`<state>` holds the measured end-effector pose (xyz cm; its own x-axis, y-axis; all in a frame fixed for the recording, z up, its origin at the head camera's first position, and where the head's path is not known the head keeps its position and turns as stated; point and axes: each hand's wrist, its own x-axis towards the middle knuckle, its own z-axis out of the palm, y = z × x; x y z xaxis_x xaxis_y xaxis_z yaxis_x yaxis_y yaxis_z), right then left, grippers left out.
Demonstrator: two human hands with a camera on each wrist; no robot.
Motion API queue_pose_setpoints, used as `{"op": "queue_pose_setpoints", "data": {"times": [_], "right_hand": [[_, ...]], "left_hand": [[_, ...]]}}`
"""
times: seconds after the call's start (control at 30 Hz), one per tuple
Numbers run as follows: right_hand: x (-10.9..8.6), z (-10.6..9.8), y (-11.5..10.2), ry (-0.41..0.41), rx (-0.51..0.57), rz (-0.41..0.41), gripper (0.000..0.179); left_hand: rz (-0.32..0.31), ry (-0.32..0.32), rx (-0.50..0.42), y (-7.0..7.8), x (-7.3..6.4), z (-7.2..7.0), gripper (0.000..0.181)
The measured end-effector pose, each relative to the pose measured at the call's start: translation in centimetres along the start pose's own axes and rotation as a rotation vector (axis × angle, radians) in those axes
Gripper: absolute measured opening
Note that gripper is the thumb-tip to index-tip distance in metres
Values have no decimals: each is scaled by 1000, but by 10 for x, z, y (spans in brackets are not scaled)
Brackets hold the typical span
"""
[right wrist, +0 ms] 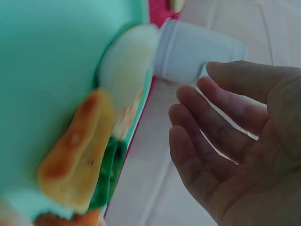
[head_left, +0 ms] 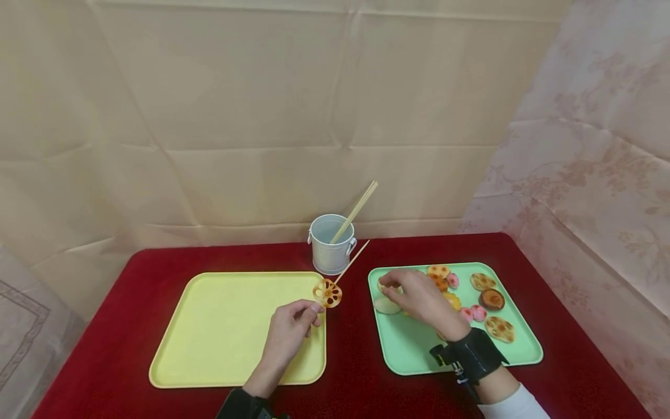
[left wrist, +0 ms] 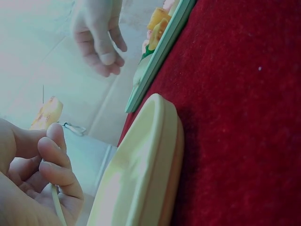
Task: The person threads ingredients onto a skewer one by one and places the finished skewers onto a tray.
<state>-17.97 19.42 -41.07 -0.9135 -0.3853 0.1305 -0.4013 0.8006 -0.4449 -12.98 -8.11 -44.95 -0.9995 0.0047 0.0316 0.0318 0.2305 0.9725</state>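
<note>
My left hand (head_left: 290, 329) pinches a thin wooden skewer (head_left: 352, 262) over the right edge of the yellow tray (head_left: 220, 331). On that skewer, just beyond the fingertips, sits a browned lotus root slice (head_left: 328, 293). My right hand (head_left: 426, 299) hovers above the left part of the green tray (head_left: 410, 356). Its fingers are loosely bent and hold nothing, as the right wrist view shows. Near them on the tray lie a pale oval slice (right wrist: 129, 66), a browned yellow piece (right wrist: 70, 150) and a green piece (right wrist: 106, 174).
A small white bucket (head_left: 331, 259) with several wooden skewers (head_left: 356, 212) stands at the back, between the trays. Farther right on the green tray are a brown mushroom cap (head_left: 492, 299), pink pieces (head_left: 478, 313) and browned slices (head_left: 499, 329). Red cloth (head_left: 350, 372) covers the table.
</note>
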Motion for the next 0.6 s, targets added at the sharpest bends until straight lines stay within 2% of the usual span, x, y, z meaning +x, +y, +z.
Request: {"op": "queue_pose_setpoints", "data": {"times": [0.13, 0.3, 0.6], "right_hand": [[-1, 2, 4, -59, -85, -48, 16], [-3, 6, 4, -71, -155, -114, 16], [-6, 16, 3, -72, -238, -119, 19]], "left_hand": [[0, 5, -5, -2, 1, -1, 13], [-5, 9, -16, -3, 2, -2, 15], [-14, 13, -29, -3, 3, -3, 14]]}}
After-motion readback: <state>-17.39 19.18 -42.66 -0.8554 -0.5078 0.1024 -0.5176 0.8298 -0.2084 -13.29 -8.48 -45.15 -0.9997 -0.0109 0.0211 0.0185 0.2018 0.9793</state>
